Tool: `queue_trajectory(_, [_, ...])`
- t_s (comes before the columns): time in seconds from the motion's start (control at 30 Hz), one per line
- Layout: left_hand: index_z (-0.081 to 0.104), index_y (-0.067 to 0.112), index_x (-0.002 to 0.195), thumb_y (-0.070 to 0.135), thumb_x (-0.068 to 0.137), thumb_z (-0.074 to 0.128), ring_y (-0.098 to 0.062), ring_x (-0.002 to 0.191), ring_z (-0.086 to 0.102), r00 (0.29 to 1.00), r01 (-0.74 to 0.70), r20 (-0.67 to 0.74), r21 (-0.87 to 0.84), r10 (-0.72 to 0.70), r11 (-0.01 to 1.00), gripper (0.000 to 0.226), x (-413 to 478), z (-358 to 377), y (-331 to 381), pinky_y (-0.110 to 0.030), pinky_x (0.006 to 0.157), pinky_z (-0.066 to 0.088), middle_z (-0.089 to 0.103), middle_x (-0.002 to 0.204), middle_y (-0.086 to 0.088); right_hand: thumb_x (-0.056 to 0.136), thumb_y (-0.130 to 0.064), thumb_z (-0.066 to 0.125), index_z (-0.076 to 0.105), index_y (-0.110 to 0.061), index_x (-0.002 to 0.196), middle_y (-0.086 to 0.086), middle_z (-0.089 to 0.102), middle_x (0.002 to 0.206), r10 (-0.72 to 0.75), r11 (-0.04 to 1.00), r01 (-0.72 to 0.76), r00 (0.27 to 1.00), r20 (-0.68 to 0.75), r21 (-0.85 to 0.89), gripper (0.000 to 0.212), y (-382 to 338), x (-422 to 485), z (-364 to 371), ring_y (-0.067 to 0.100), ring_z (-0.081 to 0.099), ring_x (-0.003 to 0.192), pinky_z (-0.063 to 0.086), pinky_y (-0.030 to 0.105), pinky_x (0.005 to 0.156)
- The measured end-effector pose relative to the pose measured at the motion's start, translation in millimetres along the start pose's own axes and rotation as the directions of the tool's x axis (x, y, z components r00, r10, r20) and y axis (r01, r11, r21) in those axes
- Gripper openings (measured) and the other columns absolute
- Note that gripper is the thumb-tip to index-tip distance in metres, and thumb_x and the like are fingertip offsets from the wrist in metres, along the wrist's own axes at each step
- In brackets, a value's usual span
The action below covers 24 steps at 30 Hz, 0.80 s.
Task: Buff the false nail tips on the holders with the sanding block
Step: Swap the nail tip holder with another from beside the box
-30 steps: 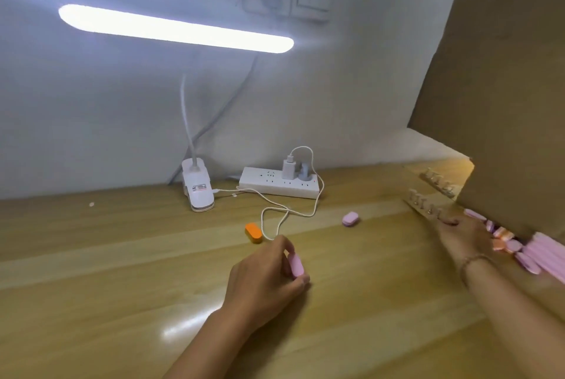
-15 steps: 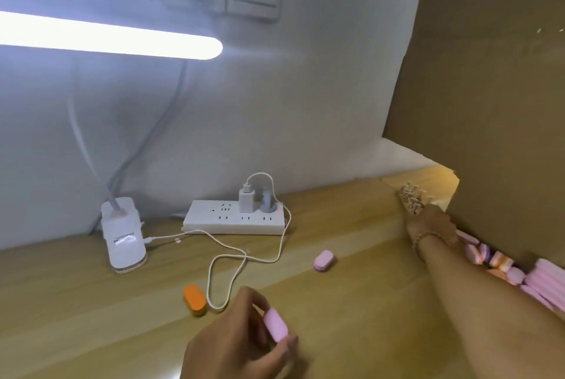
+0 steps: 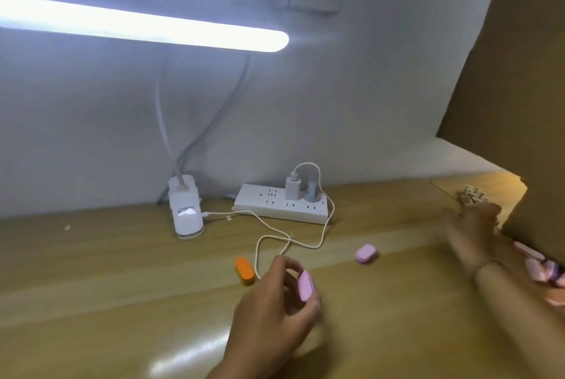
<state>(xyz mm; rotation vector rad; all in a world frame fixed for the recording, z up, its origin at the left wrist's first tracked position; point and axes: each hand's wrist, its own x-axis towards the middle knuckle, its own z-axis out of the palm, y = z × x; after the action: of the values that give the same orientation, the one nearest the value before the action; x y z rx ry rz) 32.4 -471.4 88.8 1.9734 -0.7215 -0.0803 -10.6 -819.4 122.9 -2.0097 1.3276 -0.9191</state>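
Sanding block (image 3: pixel 306 285) sits pinched in left hand (image 3: pixel 275 296). Right hand (image 3: pixel 470 235) (blurred, grip unreadable) has reached the holders (image 3: pixel 472 196); buffing pending.

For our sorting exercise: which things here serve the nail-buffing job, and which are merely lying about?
Job: pink sanding block, held in left hand; nail tip holders, near right hand.
Lying about: orange block, loose pink block, power strip, lamp.

Lamp base (image 3: pixel 186 216) left of power strip (image 3: pixel 282 206), on desk (image 3: pixel 91 287).
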Motion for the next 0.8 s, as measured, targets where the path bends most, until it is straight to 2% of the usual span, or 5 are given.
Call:
queue_trajectory(0.1, [0.046,0.043,0.104,0.048,0.078,0.062,-0.001,0.068,0.062,1.000,-0.030,-0.004,-0.004,0.030,1.000,0.031,-1,-2,0,-0.025,0.063,0.050,0.063,0.093,0.022,0.094,-0.034,0.061,0.053,-0.015,0.102,-0.002,0.066,0.088,-0.314,0.928,0.249,0.922,0.226,0.276,0.022,-21,-101,0,0.025,0.065,0.086,0.047,0.034,0.072])
queue_trajectory(0.23, [0.045,0.041,0.110,0.039,0.085,0.065,-0.003,0.063,0.060,0.989,-0.080,-0.128,-0.013,0.078,0.997,0.032,-8,-8,3,-0.031,0.063,0.052,0.064,0.097,0.022,0.094,-0.057,0.050,0.057,-0.036,0.105,-0.018,0.069,0.090,-0.572,0.810,0.238,0.523,0.632,0.537,0.025,-56,-223,5,-0.002,0.064,0.072,0.043,0.011,0.057])
queue_trajectory(0.37, [0.043,0.043,0.114,0.049,0.084,0.063,-0.003,0.070,0.061,0.965,-0.110,-0.222,0.137,0.139,0.984,0.036,-26,-45,-6,-0.027,0.062,0.052,0.065,0.098,0.024,0.098,-0.037,0.051,0.063,-0.028,0.101,-0.014,0.070,0.088,-0.590,0.766,0.166,0.565,0.577,0.621,0.016,-88,-264,18,0.004,0.065,0.077,0.048,0.023,0.066])
queue_trajectory(0.57, [0.041,0.035,0.130,0.055,0.078,0.071,-0.006,0.105,0.056,0.966,0.148,-0.256,0.439,-0.034,0.886,0.064,-78,-184,-71,-0.031,0.088,0.049,0.056,0.121,0.016,0.091,-0.047,0.052,0.061,-0.011,0.083,0.002,0.062,0.075,-0.622,0.779,0.188,0.354,0.698,0.599,0.037,-130,-330,48,0.013,0.057,0.064,0.046,0.030,0.063])
queue_trajectory(0.8, [0.036,0.003,0.142,0.052,0.083,0.072,-0.035,0.135,0.042,0.515,0.813,-0.724,0.243,-0.458,0.530,0.084,-163,-374,-177,-0.040,0.107,0.038,0.043,0.147,-0.018,0.086,-0.069,0.041,0.063,-0.040,0.089,-0.022,0.067,0.078,-0.603,0.779,0.475,0.392,0.695,0.409,0.037,-156,-371,78,0.007,0.064,0.076,0.050,0.034,0.076])
